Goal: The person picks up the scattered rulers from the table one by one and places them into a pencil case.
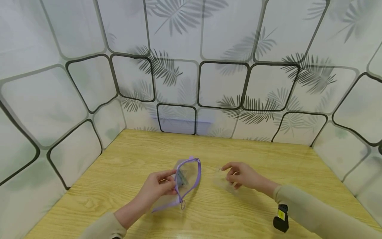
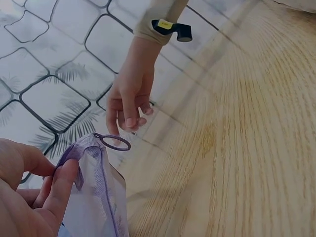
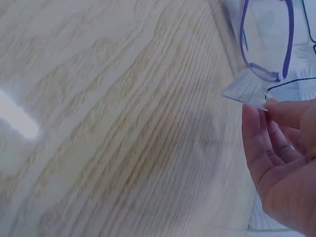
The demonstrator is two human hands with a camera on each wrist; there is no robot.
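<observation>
My left hand (image 1: 159, 184) pinches the purple zip edge of a see-through pouch (image 1: 195, 179), whose mouth gapes toward the right. Something grey-green (image 1: 181, 179) shows inside it. A purple ring pull (image 2: 116, 143) hangs from the zip end in the left wrist view. To the right of the pouch, my right hand (image 1: 243, 174) pinches a clear flat plastic piece (image 3: 247, 90) between thumb and fingers. That piece has a pointed corner and fine lines, and it is very faint in the head view. In the right wrist view it overlaps the pouch's purple rim (image 3: 266, 74).
A wood-grain table (image 1: 134, 149) lies under both hands. White curtains (image 1: 176, 83) with dark rounded squares and leaf prints enclose it at the back and sides. A black device with a yellow label (image 1: 281, 215) is strapped at the right wrist's sleeve.
</observation>
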